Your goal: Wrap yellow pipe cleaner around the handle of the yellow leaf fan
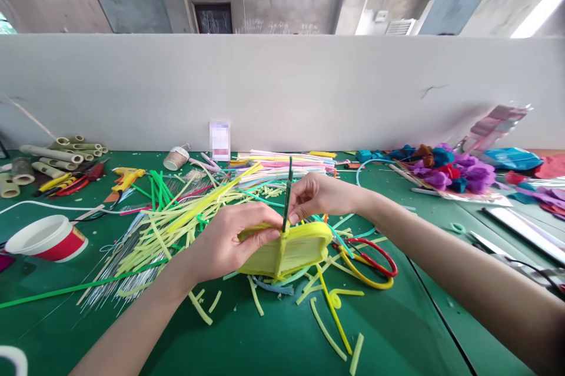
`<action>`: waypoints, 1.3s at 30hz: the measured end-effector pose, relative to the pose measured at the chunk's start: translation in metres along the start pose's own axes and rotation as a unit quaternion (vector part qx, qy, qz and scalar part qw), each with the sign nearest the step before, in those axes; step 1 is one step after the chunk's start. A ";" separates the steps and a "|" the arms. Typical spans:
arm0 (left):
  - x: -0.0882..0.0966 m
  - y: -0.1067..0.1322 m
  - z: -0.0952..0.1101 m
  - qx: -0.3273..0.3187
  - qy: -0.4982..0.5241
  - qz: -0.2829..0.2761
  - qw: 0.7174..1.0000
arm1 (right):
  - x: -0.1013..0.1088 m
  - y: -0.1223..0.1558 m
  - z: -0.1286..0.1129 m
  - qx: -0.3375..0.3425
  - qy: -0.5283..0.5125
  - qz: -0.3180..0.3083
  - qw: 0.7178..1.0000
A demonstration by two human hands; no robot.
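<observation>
A yellow shape built of pipe cleaners (304,249) stands above the table in front of me, with a ridge down its middle. A thin dark green stick (288,190) rises upright from that ridge. My left hand (233,240) has its thumb and fingers closed on the shape's left upper edge, beside the foot of the stick. From the right, my right hand (315,196) pinches at the ridge top just behind the stick; the fingertips partly hide what they hold. Red-and-yellow-handled scissors (375,261) lie just right of the shape.
Loose yellow strips (333,311) and a pile of pipe cleaners and wires (150,240) cover the green table (212,346). Left are a paper cup (53,240), a yellow glue gun (127,179), pliers (66,182) and bamboo pieces (57,155). Purple paper flowers (472,170) lie right.
</observation>
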State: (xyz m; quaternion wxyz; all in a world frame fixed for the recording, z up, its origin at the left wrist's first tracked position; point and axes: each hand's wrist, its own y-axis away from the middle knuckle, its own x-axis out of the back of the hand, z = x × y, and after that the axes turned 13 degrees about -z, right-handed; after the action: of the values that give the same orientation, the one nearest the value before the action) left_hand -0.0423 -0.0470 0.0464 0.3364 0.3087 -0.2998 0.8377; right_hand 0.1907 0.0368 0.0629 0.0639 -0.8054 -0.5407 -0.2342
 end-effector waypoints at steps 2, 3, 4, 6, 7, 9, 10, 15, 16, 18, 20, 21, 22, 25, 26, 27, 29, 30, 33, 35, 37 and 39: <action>0.001 0.000 -0.001 0.015 0.008 -0.002 1.000 | -0.002 0.006 0.001 -0.009 0.021 0.024 0.999; 0.000 0.000 -0.002 0.023 0.010 0.005 1.000 | -0.004 0.009 0.001 -0.010 0.021 0.033 0.999; -0.002 0.001 -0.003 0.032 0.008 0.022 0.999 | -0.007 0.013 0.002 -0.008 0.010 0.042 0.999; -0.008 0.005 -0.005 0.052 -0.021 0.097 0.994 | -0.016 0.020 0.004 0.005 -0.040 0.061 0.997; -0.013 0.007 -0.004 0.060 -0.054 0.151 0.985 | -0.022 0.023 0.005 0.013 -0.073 0.073 0.995; -0.023 0.013 -0.001 0.062 -0.146 0.256 0.954 | -0.037 0.027 0.004 0.023 -0.140 0.110 0.984; -0.027 0.016 0.003 0.060 -0.193 0.291 0.935 | -0.046 0.028 0.003 0.022 -0.168 0.132 0.977; -0.037 0.025 0.023 0.079 -0.295 0.323 0.896 | -0.102 0.026 -0.011 0.013 -0.189 0.273 0.943; -0.036 0.026 0.025 0.088 -0.289 0.332 0.894 | -0.112 0.024 -0.015 0.003 -0.160 0.303 0.940; -0.033 0.029 0.027 0.116 -0.222 0.324 0.912 | -0.128 0.021 -0.020 -0.006 -0.074 0.338 0.938; -0.032 0.036 0.030 0.159 -0.085 0.281 0.943 | -0.138 0.019 -0.025 0.012 0.020 0.362 0.932; -0.032 0.040 0.032 0.177 -0.005 0.249 0.952 | -0.140 0.018 -0.026 0.027 0.062 0.370 0.927; -0.034 0.045 0.035 0.188 0.069 0.218 0.955 | -0.142 0.017 -0.028 0.039 0.100 0.372 0.922; -0.043 0.055 0.042 0.202 0.193 0.159 0.947 | -0.142 0.017 -0.030 0.054 0.195 0.363 0.909; -0.047 0.056 0.043 0.212 0.203 0.151 0.944 | -0.141 0.017 -0.030 0.055 0.221 0.359 0.905; -0.050 0.056 0.043 0.225 0.205 0.150 0.941 | -0.141 0.017 -0.030 0.056 0.243 0.359 0.899; -0.055 0.051 0.041 0.255 0.204 0.159 0.932 | -0.138 0.017 -0.030 0.060 0.267 0.367 0.889; -0.056 0.048 0.039 0.265 0.206 0.161 0.928 | -0.136 0.017 -0.031 0.059 0.273 0.371 0.886; -0.057 0.041 0.033 0.279 0.201 0.169 0.924 | -0.128 0.018 -0.033 0.047 0.282 0.375 0.882; -0.055 0.037 0.030 0.277 0.184 0.182 0.925 | -0.121 0.018 -0.037 0.046 0.306 0.369 0.877; -0.053 0.033 0.028 0.269 0.163 0.189 0.930 | -0.114 0.017 -0.042 0.051 0.351 0.363 0.862; -0.050 0.026 0.027 0.258 0.131 0.184 0.940 | -0.107 0.015 -0.049 0.052 0.409 0.354 0.839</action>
State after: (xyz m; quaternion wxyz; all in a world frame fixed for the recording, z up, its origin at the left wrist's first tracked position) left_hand -0.0244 -0.1007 0.0200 0.1218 0.2122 -0.0787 0.9664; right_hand 0.1568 -0.0768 0.0606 0.3999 -0.7685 -0.1548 -0.4749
